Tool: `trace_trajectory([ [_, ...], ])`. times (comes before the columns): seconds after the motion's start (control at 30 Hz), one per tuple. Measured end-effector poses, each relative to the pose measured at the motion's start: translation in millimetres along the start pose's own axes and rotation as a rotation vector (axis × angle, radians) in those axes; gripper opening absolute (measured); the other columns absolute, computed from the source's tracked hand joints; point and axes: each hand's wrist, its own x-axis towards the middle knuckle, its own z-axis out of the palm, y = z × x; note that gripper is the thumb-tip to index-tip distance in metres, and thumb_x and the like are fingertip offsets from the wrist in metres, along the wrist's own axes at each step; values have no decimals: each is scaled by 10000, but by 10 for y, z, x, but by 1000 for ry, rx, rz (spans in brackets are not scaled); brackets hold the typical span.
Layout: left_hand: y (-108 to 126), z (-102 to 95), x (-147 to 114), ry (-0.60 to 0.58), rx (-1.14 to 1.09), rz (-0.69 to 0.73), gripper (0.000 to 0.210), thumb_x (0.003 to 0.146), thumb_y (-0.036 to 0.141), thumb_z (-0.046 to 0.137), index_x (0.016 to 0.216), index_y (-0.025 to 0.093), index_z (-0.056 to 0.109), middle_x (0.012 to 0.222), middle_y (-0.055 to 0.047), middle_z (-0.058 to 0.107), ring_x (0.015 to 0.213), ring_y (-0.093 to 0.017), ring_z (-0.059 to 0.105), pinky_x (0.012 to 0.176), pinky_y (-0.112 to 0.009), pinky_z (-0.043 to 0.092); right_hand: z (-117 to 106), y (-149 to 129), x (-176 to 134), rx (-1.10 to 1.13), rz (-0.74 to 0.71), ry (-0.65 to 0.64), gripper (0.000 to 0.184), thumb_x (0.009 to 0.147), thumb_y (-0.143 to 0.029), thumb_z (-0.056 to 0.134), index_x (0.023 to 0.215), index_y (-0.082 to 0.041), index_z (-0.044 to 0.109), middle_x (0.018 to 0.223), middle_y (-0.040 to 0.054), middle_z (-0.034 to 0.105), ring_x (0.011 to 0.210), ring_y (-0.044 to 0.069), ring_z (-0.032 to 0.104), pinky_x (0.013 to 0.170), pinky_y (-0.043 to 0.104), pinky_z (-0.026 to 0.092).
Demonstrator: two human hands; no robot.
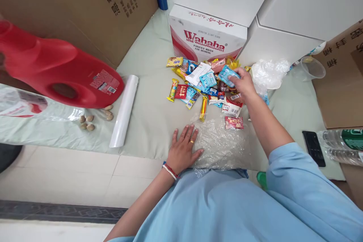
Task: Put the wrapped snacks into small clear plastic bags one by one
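Note:
My right hand (pixel 244 83) pinches a light-blue snack packet (pixel 227 75) over the right side of a heap of wrapped snacks. Flat on the table, fingers spread, lies my left hand (pixel 183 149), at the left edge of a clear plastic sheet or bag (pixel 219 143). A red packet (pixel 234 122) rests on the upper part of that plastic. Between the hands and the carton, the heap includes a white packet (pixel 198 73), another blue packet (pixel 208 79), a yellow stick-shaped packet (pixel 203 107) and a red-and-white packet (pixel 231 108).
A Wahaha water carton (pixel 208 36) stands behind the heap. To the left are a white roll (pixel 124 111), a big red jug (pixel 62 72) and several walnuts (pixel 87 122). Crumpled clear bags (pixel 269 72), a plastic cup (pixel 309 69), a phone (pixel 313 148) and bottles (pixel 344 138) lie right.

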Motion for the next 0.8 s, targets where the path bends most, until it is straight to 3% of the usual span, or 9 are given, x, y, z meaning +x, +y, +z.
trace_trajectory([
  [0.07, -2, -2, 1, 1, 2, 4, 791, 976, 580, 586, 1633, 196, 370, 1703, -154, 342, 1589, -362, 309, 1306, -649, 115, -58, -98, 126, -96, -79, -39, 310, 912, -385, 630, 1142, -190, 700, 1005, 60, 699, 983, 269, 595, 912, 419, 483],
  [0.13, -1, -8, 2, -2, 13, 11, 784, 982, 581, 576, 1630, 188, 373, 1709, -149, 330, 1593, -357, 300, 1307, -649, 109, -15, -214, 301, -209, -190, -176, 287, 877, -334, 697, 1116, -180, 738, 1090, 85, 730, 1122, 313, 570, 1021, 466, 437],
  [0.27, 3, -12, 4, -3, 30, 12, 761, 993, 571, 563, 1623, 184, 384, 1715, -146, 312, 1597, -351, 292, 1311, -639, 96, 213, -331, 605, -377, -293, -354, 411, 894, -271, 691, 1287, -154, 706, 1408, 129, 655, 1381, 346, 444, 1167, 492, 320],
  [0.37, 2, -4, 4, 8, 23, 12, 754, 995, 561, 566, 1629, 198, 378, 1707, -154, 330, 1590, -356, 309, 1305, -647, 122, 314, -322, 656, -457, -289, -360, 509, 907, -273, 671, 1394, -131, 634, 1430, 160, 636, 1367, 349, 463, 1143, 483, 334],
  [0.47, -2, 3, 4, 13, 11, 13, 762, 992, 573, 568, 1635, 213, 373, 1693, -168, 357, 1583, -367, 324, 1301, -653, 139, 324, -291, 626, -517, -256, -387, 582, 882, -314, 709, 1426, -133, 609, 1286, 154, 701, 1254, 360, 517, 1084, 480, 367],
  [0.6, -5, 4, 9, 5, 11, 10, 767, 988, 567, 576, 1634, 205, 375, 1696, -172, 346, 1585, -372, 317, 1300, -660, 129, 315, -275, 600, -559, -254, -473, 425, 874, -373, 740, 1240, -157, 738, 1190, 142, 704, 1216, 370, 513, 1067, 495, 375],
  [0.7, -3, 9, 10, -5, 5, 9, 765, 993, 561, 570, 1636, 202, 365, 1707, -158, 325, 1593, -358, 302, 1308, -651, 103, 233, -343, 515, -492, -348, -430, 352, 900, -386, 737, 1172, -164, 764, 1239, 140, 685, 1325, 385, 455, 1138, 537, 327],
  [0.8, -5, 19, 3, -3, -20, 5, 782, 986, 577, 574, 1641, 213, 353, 1716, -146, 310, 1604, -350, 276, 1316, -639, 62, -17, -535, 236, -340, -392, -248, 406, 993, -474, 639, 1272, -189, 715, 1356, 120, 640, 1405, 373, 419, 1175, 565, 297],
])
